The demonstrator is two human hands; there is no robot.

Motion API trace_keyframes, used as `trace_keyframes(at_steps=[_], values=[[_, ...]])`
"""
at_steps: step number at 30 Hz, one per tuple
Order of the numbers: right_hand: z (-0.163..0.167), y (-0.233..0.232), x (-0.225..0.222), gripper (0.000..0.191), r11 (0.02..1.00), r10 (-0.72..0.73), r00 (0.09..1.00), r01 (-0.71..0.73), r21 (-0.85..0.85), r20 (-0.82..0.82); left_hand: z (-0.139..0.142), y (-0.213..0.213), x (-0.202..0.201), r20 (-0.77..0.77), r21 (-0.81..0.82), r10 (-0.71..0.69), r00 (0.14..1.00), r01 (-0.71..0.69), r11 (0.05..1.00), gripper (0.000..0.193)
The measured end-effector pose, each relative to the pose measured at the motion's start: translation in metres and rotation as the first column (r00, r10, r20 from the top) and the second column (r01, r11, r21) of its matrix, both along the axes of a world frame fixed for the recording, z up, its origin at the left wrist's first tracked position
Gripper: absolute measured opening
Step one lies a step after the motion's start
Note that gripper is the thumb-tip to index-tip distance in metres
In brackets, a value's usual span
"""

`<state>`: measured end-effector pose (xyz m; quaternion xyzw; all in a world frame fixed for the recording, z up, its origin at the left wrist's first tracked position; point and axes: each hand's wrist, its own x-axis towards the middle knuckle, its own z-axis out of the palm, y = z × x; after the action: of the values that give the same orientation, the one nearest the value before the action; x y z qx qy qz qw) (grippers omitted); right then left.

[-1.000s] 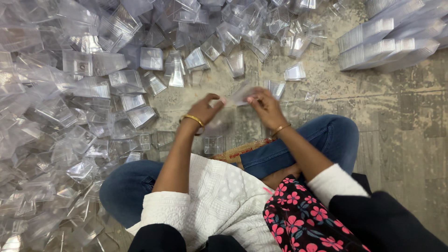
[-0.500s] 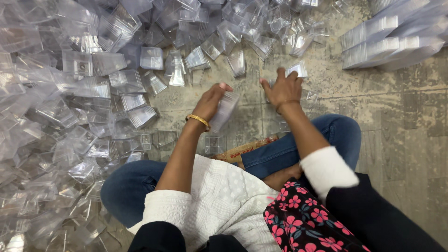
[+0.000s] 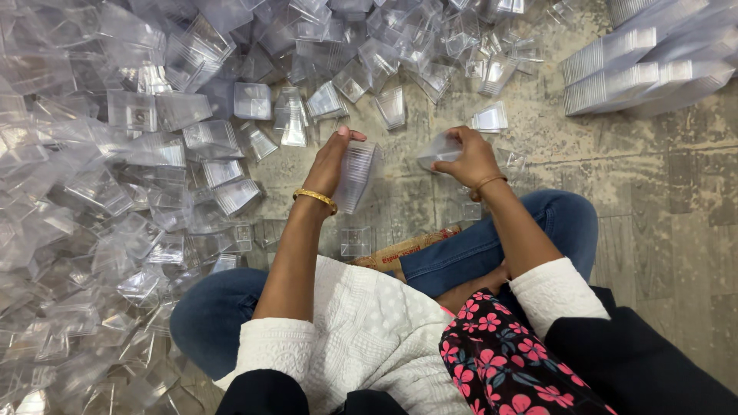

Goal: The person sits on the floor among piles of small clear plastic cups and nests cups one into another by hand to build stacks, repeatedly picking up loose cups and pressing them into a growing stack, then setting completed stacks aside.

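Head view — left hand (image 3: 332, 161) grips stacked clear cups (image 3: 355, 177), long axis upright — slightly tilted.

I see the left hand (image 3: 332, 163) gripping a nested stack of clear plastic cups (image 3: 355, 175), tilted. The right hand (image 3: 470, 157) pinches a single clear cup (image 3: 440, 148) just beside it. A heap of loose clear cups (image 3: 115, 177) covers the floor (image 3: 676, 200) to the left; long cup stacks (image 3: 646, 65) lie top right.
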<state>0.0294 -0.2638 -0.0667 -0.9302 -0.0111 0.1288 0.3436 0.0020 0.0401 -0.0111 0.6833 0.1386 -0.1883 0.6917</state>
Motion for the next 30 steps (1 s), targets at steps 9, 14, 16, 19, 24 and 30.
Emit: trace_keyframes(at_steps=[9,14,16,19,24,30], values=[[-0.001,-0.027,-0.005,0.058,0.767,-0.136,0.833,0.431,0.476,-0.536,-0.019,0.002,-0.001,0.147,0.137,-0.043,0.988,0.022,0.99,0.053],[0.027,-0.03,-0.005,0.054,0.707,-0.139,0.804,0.489,0.511,-0.578,-0.009,0.0,-0.005,0.006,0.453,-0.188,0.982,0.165,0.876,0.051],[0.044,-0.023,-0.007,0.05,0.714,-0.032,0.792,0.445,0.541,-0.61,-0.006,-0.008,-0.008,-0.039,0.435,-0.32,0.947,0.304,0.847,0.053],[0.061,0.004,-0.012,0.045,0.738,0.232,0.726,0.303,0.603,-0.648,-0.008,-0.027,-0.015,0.003,0.266,-0.528,0.849,0.508,0.819,0.063],[0.049,0.061,0.021,0.05,0.905,0.071,0.787,0.208,0.372,-0.612,-0.019,-0.013,-0.011,0.055,0.159,-0.317,0.947,0.305,0.939,0.059],[0.006,0.102,0.07,0.052,0.969,0.248,0.794,-0.193,-0.156,0.555,-0.017,0.019,0.001,0.298,0.032,0.034,0.954,-0.045,0.998,0.052]])
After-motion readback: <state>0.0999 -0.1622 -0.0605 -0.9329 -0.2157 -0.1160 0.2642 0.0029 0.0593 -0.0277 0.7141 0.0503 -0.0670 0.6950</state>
